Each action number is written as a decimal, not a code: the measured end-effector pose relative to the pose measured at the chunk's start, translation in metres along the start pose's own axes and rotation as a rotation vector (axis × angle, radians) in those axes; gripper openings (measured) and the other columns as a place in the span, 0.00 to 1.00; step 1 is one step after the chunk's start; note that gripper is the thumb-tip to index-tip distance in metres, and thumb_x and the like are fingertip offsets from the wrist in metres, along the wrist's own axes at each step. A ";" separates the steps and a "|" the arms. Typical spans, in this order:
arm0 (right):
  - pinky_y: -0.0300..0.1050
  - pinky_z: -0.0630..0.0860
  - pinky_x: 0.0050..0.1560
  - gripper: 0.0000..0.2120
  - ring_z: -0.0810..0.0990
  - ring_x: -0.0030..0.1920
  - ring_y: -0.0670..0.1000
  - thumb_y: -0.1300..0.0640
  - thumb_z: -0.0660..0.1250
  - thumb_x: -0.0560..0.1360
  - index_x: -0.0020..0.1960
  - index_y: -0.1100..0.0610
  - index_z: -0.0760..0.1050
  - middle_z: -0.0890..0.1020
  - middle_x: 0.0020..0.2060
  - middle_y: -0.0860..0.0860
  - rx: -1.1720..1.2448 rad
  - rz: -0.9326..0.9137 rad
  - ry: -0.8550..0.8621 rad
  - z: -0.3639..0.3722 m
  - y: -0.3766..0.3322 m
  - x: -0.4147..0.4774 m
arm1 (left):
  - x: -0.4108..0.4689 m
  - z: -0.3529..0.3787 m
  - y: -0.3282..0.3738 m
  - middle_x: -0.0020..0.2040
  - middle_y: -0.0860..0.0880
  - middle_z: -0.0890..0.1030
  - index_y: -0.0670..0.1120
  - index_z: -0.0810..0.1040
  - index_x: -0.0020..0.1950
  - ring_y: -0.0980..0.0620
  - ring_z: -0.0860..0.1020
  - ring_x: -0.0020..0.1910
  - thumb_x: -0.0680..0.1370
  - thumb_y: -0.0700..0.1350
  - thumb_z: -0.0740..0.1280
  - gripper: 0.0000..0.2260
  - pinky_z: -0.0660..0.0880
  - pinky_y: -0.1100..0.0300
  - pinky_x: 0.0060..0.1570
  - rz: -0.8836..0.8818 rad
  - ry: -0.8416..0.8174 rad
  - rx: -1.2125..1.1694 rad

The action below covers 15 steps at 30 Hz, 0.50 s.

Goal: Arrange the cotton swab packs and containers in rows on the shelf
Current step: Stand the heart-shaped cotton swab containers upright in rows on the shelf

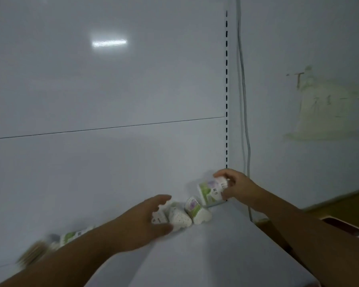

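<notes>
Currently the right hand [236,187] is gripping a tilted tub [210,190] on the shelf [216,255], just beside the slotted post [226,100]. The left hand [141,222] is arching over small packs [180,217] left of the post; I cannot tell whether it is gripping one. Standing the tub straight against the post first is probably best.

We log one view only: a wide-angle camera worn on the head, facing forward and down at the white shelf [205,255] and its back panel [112,90]. It stands near the shelf; the left forearm [71,255] and right forearm [298,224] enter from the lower edge.
</notes>
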State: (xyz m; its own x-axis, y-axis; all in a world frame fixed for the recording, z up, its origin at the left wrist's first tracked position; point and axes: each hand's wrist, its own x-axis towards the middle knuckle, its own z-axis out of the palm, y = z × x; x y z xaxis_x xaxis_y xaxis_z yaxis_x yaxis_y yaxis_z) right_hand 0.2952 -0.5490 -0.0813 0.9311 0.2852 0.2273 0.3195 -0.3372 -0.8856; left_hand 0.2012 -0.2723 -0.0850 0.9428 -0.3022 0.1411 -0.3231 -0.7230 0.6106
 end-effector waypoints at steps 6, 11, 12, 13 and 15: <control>0.48 0.81 0.47 0.33 0.81 0.52 0.54 0.79 0.65 0.66 0.57 0.45 0.72 0.78 0.57 0.52 -0.047 -0.241 -0.348 0.062 -0.055 0.003 | 0.034 -0.017 -0.005 0.57 0.44 0.83 0.42 0.77 0.62 0.46 0.82 0.55 0.70 0.45 0.74 0.22 0.78 0.54 0.55 -0.174 -0.186 -0.645; 0.41 0.74 0.51 0.20 0.76 0.57 0.52 0.58 0.67 0.77 0.67 0.54 0.68 0.73 0.66 0.56 -0.043 0.169 0.029 0.061 0.005 0.022 | 0.030 -0.012 -0.035 0.53 0.36 0.83 0.37 0.79 0.57 0.42 0.83 0.48 0.73 0.42 0.71 0.15 0.81 0.52 0.44 -0.206 -0.027 -0.947; 0.41 0.73 0.54 0.24 0.75 0.60 0.52 0.49 0.67 0.76 0.69 0.54 0.68 0.73 0.66 0.55 -0.245 0.253 0.072 0.063 0.020 0.023 | 0.028 -0.012 -0.041 0.53 0.36 0.82 0.36 0.78 0.59 0.42 0.83 0.48 0.72 0.43 0.71 0.18 0.82 0.51 0.43 -0.221 -0.019 -1.047; 0.41 0.71 0.56 0.28 0.75 0.61 0.52 0.39 0.65 0.74 0.69 0.52 0.68 0.75 0.64 0.53 -0.428 0.300 0.056 0.069 0.033 0.023 | 0.027 -0.013 -0.047 0.53 0.35 0.82 0.36 0.77 0.60 0.41 0.82 0.47 0.71 0.43 0.71 0.19 0.82 0.49 0.42 -0.242 -0.022 -1.146; 0.41 0.71 0.52 0.31 0.79 0.56 0.50 0.24 0.57 0.64 0.58 0.42 0.73 0.80 0.52 0.48 -0.605 0.300 0.020 0.083 0.048 0.020 | 0.026 -0.011 -0.055 0.49 0.35 0.82 0.36 0.77 0.58 0.39 0.83 0.44 0.69 0.43 0.67 0.20 0.82 0.49 0.37 -0.281 -0.049 -1.279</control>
State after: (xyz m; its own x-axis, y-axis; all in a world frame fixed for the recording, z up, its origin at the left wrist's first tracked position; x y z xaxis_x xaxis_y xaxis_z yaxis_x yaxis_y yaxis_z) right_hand 0.3143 -0.4850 -0.1530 0.9961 0.0856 0.0197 0.0830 -0.8442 -0.5296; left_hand 0.2443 -0.2336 -0.1058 0.9521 -0.2801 -0.1227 0.2143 0.3250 0.9211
